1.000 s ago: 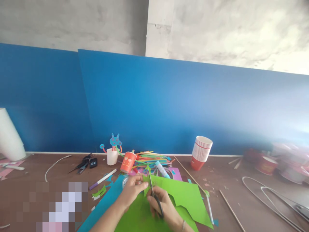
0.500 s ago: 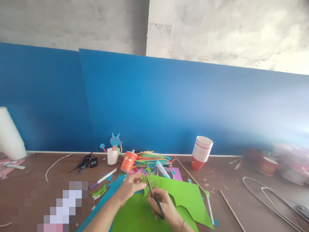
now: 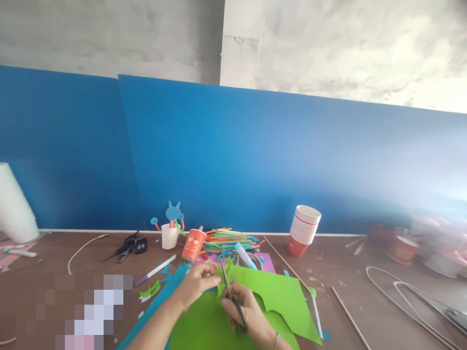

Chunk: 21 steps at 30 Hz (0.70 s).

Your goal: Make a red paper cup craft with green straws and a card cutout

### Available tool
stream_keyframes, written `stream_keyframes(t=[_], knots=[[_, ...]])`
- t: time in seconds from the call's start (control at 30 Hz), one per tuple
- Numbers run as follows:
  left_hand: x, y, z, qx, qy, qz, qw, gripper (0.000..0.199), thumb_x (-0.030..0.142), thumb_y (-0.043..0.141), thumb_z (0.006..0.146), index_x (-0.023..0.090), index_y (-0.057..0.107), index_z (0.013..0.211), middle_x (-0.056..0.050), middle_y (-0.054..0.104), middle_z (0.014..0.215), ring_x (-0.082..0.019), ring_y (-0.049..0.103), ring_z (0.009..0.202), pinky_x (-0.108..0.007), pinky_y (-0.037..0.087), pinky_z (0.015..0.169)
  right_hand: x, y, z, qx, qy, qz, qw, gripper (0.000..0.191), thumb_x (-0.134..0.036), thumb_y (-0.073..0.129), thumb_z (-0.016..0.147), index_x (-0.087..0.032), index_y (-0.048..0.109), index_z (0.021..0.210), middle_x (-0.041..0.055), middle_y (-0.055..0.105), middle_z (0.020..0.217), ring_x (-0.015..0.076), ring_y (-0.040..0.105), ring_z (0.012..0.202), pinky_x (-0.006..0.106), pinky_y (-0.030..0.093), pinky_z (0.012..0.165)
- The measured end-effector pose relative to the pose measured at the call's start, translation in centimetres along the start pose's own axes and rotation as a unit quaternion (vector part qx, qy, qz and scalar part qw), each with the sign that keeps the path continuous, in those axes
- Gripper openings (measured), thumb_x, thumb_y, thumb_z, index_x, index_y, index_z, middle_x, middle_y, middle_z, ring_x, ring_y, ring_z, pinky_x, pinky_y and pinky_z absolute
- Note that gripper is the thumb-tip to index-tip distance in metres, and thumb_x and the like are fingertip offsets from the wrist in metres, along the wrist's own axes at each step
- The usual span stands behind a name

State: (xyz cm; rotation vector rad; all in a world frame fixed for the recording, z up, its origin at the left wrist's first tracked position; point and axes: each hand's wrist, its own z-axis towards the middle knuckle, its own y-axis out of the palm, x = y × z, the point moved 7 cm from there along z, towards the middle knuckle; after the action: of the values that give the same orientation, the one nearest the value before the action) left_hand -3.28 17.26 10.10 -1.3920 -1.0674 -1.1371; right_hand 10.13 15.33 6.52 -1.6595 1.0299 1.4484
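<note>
My right hand [image 3: 248, 313] is closed around the dark handles of a pair of scissors [image 3: 239, 312], whose blades point away and up to the left. My left hand [image 3: 200, 283] is closed in a pinch on the edge of a small piece of green paper [image 3: 221, 288], just left of the blades. Beneath both hands lie larger green paper sheets [image 3: 286, 291], one with a ragged cut edge. A blue sheet [image 3: 148, 318] sticks out under my left forearm. Fingers hide part of the pinched piece.
Behind my hands are a glue stick [image 3: 245, 255], a pile of coloured sticks [image 3: 228, 238], a tilted red cup [image 3: 193, 245] and a white cup [image 3: 170, 236] with a blue paper figure. Stacked paper cups [image 3: 304, 231] stand right; a purple-capped marker [image 3: 155, 270] lies left.
The green paper flap by the scissor tips has shifted slightly right and down. Both hands stay in nearly the same place.
</note>
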Motion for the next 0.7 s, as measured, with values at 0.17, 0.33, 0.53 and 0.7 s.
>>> stream_keyframes(t=[0.17, 0.33, 0.53, 0.7], knots=[[-0.21, -0.39, 0.26, -0.01, -0.003, 0.004, 1.0, 0.023, 0.04, 0.069, 0.057, 0.02, 0.057, 0.058, -0.003, 0.063, 0.096, -0.027, 0.054, 0.101, -0.031, 0.038, 0.091, -0.07, 0.09, 0.06, -0.001, 0.011, -0.002, 1.0, 0.039, -0.048, 0.073, 0.064, -0.018, 0.051, 0.074, -0.0112, 0.045, 0.041, 0.0043, 0.038, 0.03, 0.016, 0.024, 0.029], [-0.13, -0.38, 0.26, -0.007, -0.002, -0.009, 1.0, 0.023, 0.04, 0.068, 0.06, 0.019, 0.057, 0.059, -0.003, 0.063, 0.1, -0.025, 0.055, 0.098, -0.031, 0.04, 0.088, -0.02, 0.07, 0.12, 0.001, 0.013, -0.003, 1.0, 0.042, -0.051, 0.075, 0.063, -0.017, 0.051, 0.073, -0.0109, 0.046, 0.041, 0.0041, 0.038, 0.03, 0.015, 0.025, 0.029], [-0.03, 0.36, -0.15, 0.015, -0.005, 0.0, 1.0, 0.026, 0.046, 0.064, 0.066, 0.02, 0.062, 0.069, -0.003, 0.067, 0.107, -0.025, 0.058, 0.1, -0.03, 0.043, 0.085, 0.21, -0.21, 0.29, 0.013, 0.002, 0.007, 1.0, 0.042, -0.051, 0.075, 0.062, -0.017, 0.052, 0.074, -0.0108, 0.045, 0.044, 0.0048, 0.041, 0.032, 0.015, 0.029, 0.03], [-0.67, 0.52, -0.16, 0.028, -0.016, -0.002, 0.999, 0.021, 0.041, 0.067, 0.061, 0.021, 0.063, 0.067, -0.006, 0.065, 0.118, -0.03, 0.051, 0.118, -0.033, 0.04, 0.095, 0.33, -0.04, 0.29, -0.002, -0.011, 0.012, 1.0, 0.04, -0.049, 0.074, 0.065, -0.018, 0.052, 0.076, -0.0101, 0.047, 0.044, 0.0058, 0.043, 0.034, 0.016, 0.03, 0.033]])
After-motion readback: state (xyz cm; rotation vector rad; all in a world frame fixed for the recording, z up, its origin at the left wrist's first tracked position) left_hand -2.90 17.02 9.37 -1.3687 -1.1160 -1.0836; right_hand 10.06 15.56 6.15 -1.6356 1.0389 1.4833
